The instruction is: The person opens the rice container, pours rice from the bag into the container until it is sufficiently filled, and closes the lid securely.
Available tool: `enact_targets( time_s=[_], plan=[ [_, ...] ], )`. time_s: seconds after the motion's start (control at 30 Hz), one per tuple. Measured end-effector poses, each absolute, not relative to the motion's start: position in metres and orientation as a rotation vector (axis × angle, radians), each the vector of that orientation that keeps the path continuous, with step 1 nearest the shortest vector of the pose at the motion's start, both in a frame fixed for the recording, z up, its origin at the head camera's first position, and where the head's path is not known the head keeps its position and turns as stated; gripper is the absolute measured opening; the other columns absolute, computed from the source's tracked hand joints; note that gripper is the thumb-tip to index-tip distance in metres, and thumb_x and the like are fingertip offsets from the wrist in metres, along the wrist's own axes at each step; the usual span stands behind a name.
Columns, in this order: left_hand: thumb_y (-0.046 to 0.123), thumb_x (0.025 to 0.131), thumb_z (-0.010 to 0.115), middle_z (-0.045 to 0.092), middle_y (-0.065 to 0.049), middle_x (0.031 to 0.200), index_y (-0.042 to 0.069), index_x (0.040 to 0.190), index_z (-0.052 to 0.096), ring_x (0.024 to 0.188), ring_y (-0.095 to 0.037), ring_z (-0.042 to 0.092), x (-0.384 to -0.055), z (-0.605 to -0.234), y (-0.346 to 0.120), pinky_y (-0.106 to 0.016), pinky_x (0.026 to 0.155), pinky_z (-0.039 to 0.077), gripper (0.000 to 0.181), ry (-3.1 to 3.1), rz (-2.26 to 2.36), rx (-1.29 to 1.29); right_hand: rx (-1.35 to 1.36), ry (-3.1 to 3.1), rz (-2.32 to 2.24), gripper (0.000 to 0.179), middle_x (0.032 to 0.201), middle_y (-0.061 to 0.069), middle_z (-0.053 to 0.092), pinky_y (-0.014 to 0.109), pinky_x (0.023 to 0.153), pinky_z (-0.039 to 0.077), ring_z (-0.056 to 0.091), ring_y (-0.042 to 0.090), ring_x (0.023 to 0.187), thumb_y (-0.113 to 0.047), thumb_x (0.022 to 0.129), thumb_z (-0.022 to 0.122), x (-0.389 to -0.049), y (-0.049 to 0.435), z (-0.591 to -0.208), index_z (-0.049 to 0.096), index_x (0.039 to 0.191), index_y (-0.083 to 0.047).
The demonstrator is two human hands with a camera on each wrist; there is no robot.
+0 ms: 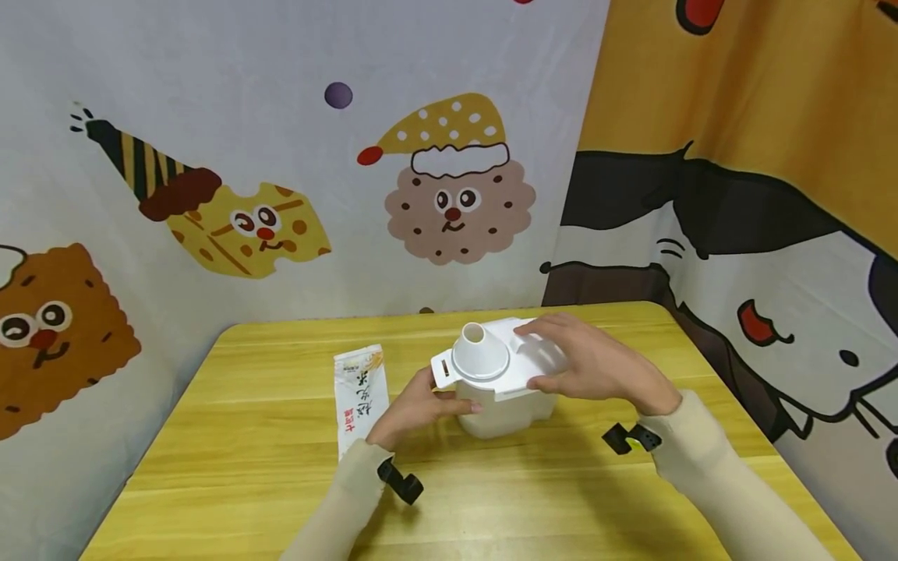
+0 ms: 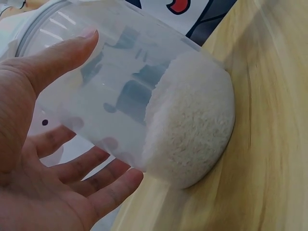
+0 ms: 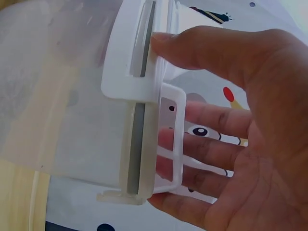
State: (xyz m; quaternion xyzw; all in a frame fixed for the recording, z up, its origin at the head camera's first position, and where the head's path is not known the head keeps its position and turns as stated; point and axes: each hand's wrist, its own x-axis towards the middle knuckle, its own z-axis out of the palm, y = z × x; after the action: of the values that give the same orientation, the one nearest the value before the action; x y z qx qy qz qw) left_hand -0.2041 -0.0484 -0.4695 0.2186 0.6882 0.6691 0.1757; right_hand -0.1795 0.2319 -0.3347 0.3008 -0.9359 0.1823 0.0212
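Note:
A translucent rice container (image 1: 501,413) with white rice (image 2: 192,120) in its bottom stands on the table. Its white lid (image 1: 515,378) carries a cone-shaped cap with a round opening. My left hand (image 1: 421,409) holds the container's left side, with the thumb (image 2: 72,53) on one face and the fingers around the other. At the lid's right end, my right hand (image 1: 592,362) grips it between the thumb, on the near edge, and the fingers across the top. The right wrist view shows the thumb on a white clasp (image 3: 120,67) and the fingers behind a white handle loop (image 3: 179,134).
A white printed packet (image 1: 361,397) lies flat left of the container, partly behind my left wrist. The wood-grain table (image 1: 252,436) reaches back to a cartoon-print curtain (image 1: 295,140). Another curtain, orange and white (image 1: 793,312), hangs along the right side.

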Motion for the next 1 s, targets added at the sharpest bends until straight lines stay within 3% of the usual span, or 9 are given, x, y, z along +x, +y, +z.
enact_targets(
  time_s=[0.37,0.57,0.73,1.0],
  plan=[
    [0.015,0.081,0.088,0.059,-0.003,0.145,0.019,0.144,0.055,0.136,-0.027,0.052,-0.194,-0.468,-0.045,-0.053,0.112,0.05,0.071,2.115,1.874,0.547,1.035,-2.872,0.596,0.061,0.133,0.005,0.066,0.051,0.1,0.056,0.06,0.028,0.121,-0.024,0.078,0.09,-0.192,0.235,-0.336,0.064,0.133,-0.014],
    [0.017,0.077,0.092,0.063,0.0,0.13,0.019,0.137,0.054,0.116,-0.017,0.057,-0.186,-0.468,-0.038,-0.039,0.105,0.049,0.071,2.195,1.885,0.511,1.094,-2.895,0.675,0.062,0.133,0.002,0.065,0.051,0.099,0.056,0.057,0.025,0.119,-0.018,0.077,0.091,-0.202,0.239,-0.334,0.064,0.133,-0.018],
    [0.019,0.074,0.094,0.062,0.005,0.136,0.018,0.137,0.05,0.129,-0.015,0.055,-0.181,-0.467,-0.031,-0.039,0.116,0.042,0.077,2.224,1.911,0.524,1.147,-2.889,0.761,0.064,0.136,0.001,0.062,0.053,0.103,0.054,0.055,0.024,0.122,-0.013,0.076,0.091,-0.209,0.244,-0.333,0.063,0.132,-0.021],
    [0.024,0.074,0.095,0.063,0.007,0.135,0.023,0.135,0.051,0.126,-0.016,0.058,-0.185,-0.467,-0.033,-0.039,0.112,0.047,0.075,2.222,1.862,0.566,1.096,-2.904,0.766,0.066,0.14,-0.002,0.062,0.053,0.105,0.052,0.054,0.023,0.125,-0.017,0.075,0.091,-0.206,0.25,-0.335,0.063,0.134,-0.025]
  ],
)
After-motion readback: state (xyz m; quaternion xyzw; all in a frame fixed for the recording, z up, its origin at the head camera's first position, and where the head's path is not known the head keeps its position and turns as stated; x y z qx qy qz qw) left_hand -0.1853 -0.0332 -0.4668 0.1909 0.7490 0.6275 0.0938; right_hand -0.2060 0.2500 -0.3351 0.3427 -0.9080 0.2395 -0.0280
